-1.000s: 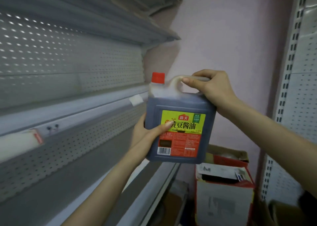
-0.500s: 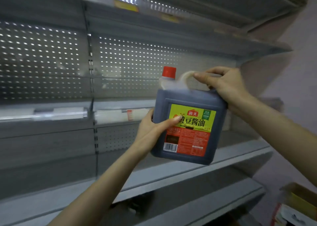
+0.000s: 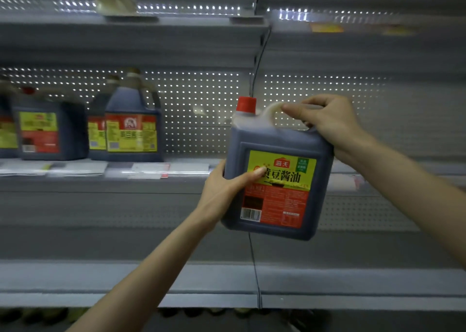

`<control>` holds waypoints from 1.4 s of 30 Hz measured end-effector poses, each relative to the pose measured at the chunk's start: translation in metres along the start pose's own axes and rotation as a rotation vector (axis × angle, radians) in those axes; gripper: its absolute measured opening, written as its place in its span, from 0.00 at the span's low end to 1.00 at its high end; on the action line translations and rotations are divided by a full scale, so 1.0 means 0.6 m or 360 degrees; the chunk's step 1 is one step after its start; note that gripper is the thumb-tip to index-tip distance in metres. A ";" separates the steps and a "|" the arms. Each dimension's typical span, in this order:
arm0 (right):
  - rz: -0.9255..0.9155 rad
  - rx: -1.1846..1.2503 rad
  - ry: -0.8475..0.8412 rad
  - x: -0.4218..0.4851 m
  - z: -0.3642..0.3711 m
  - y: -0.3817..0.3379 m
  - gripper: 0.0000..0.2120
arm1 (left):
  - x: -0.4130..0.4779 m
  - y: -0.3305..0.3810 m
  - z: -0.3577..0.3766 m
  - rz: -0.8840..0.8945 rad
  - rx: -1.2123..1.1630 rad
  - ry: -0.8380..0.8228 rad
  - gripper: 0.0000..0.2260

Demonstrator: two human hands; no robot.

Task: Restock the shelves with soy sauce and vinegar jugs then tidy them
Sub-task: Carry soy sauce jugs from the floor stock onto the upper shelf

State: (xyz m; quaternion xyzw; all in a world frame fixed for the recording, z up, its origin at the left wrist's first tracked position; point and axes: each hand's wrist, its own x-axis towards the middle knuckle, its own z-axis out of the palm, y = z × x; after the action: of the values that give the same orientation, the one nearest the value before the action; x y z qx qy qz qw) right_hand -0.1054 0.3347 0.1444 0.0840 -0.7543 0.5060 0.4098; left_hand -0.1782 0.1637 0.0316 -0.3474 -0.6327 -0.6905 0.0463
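Grey perforated shelves (image 3: 176, 183) | dark red-capped soy jug (image 3: 277, 180) | right hand (image 3: 330, 122) grips handle | left hand (image 3: 224, 188) clasps side

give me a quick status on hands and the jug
Right hand on handle, left hand bracing the soy sauce jug. Jug airborne, not shelved. Shelf spot beside stocked jugs open.

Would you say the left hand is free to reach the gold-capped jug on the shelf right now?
Probably not: the left hand is gripping the soy sauce jug, though nothing blocks the way to the gold-capped jug.
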 end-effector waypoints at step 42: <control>-0.0183 0.0128 -0.0243 0.422 0.357 0.173 0.12 | 0.351 -0.077 -0.267 -0.0323 0.0308 0.0549 0.50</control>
State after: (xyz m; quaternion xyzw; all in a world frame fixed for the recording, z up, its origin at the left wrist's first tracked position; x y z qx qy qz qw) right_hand -0.4403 0.2786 0.2177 0.1818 -0.7563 0.5036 0.3759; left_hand -0.4277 0.1069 0.1125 -0.1526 -0.7105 -0.6769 0.1172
